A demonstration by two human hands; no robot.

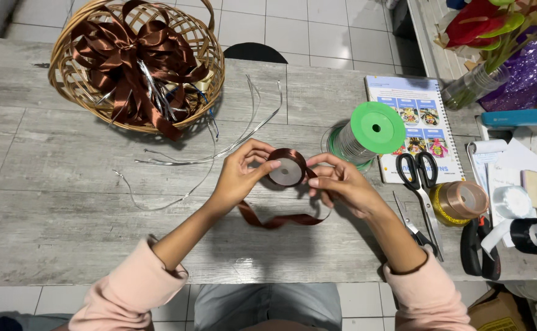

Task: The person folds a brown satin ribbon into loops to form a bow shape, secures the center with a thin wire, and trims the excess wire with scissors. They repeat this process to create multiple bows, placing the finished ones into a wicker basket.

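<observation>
Brown ribbon roll (287, 170), tail loose

Both my arms reach in, left hand (239, 173) and right hand (340, 182) raised, fingertips pinched toward each other.

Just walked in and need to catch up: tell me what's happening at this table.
A person holds a roll of brown satin ribbon above a grey table, left hand on the roll, right hand pinching the loose tail that loops below. A wicker basket with a brown bow sits far left; a green spool and scissors lie to the right.
</observation>
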